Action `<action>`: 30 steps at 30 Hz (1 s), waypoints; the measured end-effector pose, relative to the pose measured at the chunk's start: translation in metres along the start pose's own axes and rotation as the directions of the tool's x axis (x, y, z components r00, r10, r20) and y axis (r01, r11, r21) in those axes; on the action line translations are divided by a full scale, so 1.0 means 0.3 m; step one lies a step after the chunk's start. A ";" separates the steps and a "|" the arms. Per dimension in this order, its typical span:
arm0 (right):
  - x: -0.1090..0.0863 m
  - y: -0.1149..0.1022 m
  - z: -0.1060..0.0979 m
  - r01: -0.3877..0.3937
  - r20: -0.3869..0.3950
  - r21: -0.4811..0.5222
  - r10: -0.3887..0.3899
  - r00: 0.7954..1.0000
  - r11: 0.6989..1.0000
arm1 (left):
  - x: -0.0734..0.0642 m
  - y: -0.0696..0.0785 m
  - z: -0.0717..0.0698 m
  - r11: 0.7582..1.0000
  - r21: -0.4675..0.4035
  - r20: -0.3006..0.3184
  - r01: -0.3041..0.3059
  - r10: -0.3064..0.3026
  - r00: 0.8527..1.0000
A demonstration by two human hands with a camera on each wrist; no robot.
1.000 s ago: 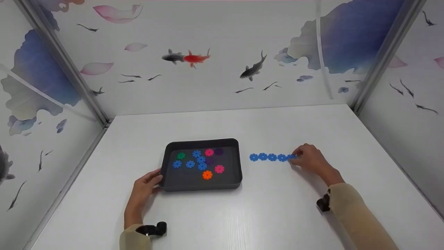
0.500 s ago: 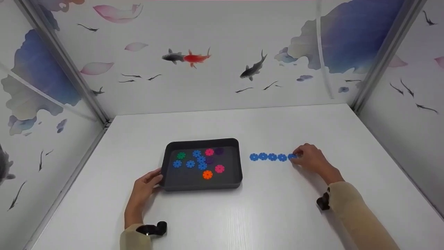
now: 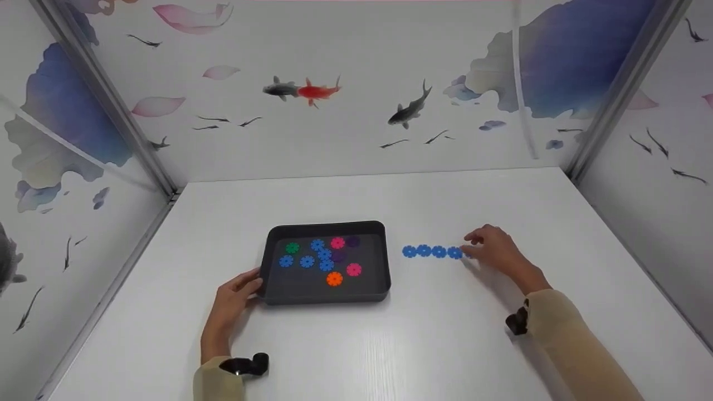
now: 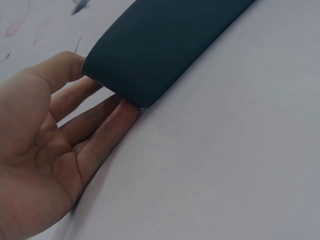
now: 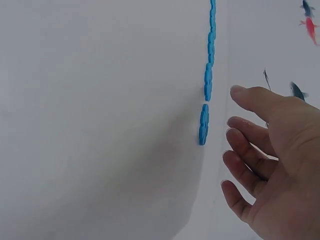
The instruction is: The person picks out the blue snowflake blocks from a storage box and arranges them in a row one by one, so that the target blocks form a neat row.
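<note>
My left hand [image 3: 229, 303] holds the dark rectangular tray [image 3: 312, 298] by its near left corner. In the left wrist view, the thumb and fingers [image 4: 107, 135] meet the tray's corner [image 4: 145, 60], some fingers reaching under it. Inside the tray lie several notched plastic discs: blue, pink, purple, a green disc [image 3: 292, 248] and an orange disc [image 3: 334, 279]. A row of blue discs [image 3: 439, 252] runs along the table right of the tray. My right hand [image 3: 496, 250] hovers over the row's right end, fingers parted and holding nothing. The end disc [image 5: 203, 125] lies a narrow gap from its neighbour.
The white table [image 3: 356, 351] has a wall [image 3: 356, 145] painted with fish behind it and panels on both sides. A black wrist camera [image 3: 518, 321] sits on the right wrist, another camera [image 3: 253, 365] on the left.
My right hand has let go of the end blue disc and risen slightly off it, fingers spreading. The left hand keeps its hold on the tray. The head view has shifted slightly.
</note>
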State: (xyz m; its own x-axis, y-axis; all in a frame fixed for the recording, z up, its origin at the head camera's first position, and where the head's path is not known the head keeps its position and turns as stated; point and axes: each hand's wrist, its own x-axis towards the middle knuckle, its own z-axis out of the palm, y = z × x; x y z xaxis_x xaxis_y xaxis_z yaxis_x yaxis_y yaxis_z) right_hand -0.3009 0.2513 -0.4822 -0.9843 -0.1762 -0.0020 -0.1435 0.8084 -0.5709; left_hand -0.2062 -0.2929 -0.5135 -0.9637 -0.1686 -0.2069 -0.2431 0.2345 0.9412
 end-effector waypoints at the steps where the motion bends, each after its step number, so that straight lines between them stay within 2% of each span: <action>1: 0.001 -0.009 0.003 0.019 -0.010 -0.001 -0.019 1.000 1.000 | 0.001 0.000 0.000 1.000 -0.002 0.001 0.000 0.000 1.000; 6: 0.003 -0.065 0.025 0.106 -0.045 -0.014 -0.107 0.993 0.994 | 0.003 0.000 -0.002 1.000 -0.016 0.010 0.005 -0.005 1.000; 11: 0.005 -0.135 0.046 0.150 -0.053 -0.005 -0.150 0.987 0.989 | 0.004 0.000 -0.004 1.000 -0.017 0.014 0.007 -0.006 1.000; 18: -0.002 -0.254 0.084 0.213 -0.064 0.086 -0.208 0.976 0.973 | 0.003 0.003 0.001 1.000 -0.008 0.006 0.002 -0.002 1.000; 25: -0.028 -0.350 0.136 0.247 -0.088 0.174 -0.235 0.968 0.953 | 0.005 0.003 0.009 1.000 0.006 0.013 -0.006 0.006 1.000; 30: -0.029 -0.417 0.176 0.236 -0.049 0.232 -0.231 0.972 0.944 | 0.002 0.006 0.003 1.000 0.017 0.011 0.012 -0.012 1.000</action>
State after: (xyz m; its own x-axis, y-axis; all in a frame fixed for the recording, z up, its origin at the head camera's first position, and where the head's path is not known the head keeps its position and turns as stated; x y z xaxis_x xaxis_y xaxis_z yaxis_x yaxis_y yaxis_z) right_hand -0.2688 0.1219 -0.4541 -0.9282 -0.3308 0.1702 -0.3443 0.5907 -0.7298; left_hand -0.2072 -0.2918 -0.5122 -0.9619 -0.1613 -0.2208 -0.2561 0.2483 0.9342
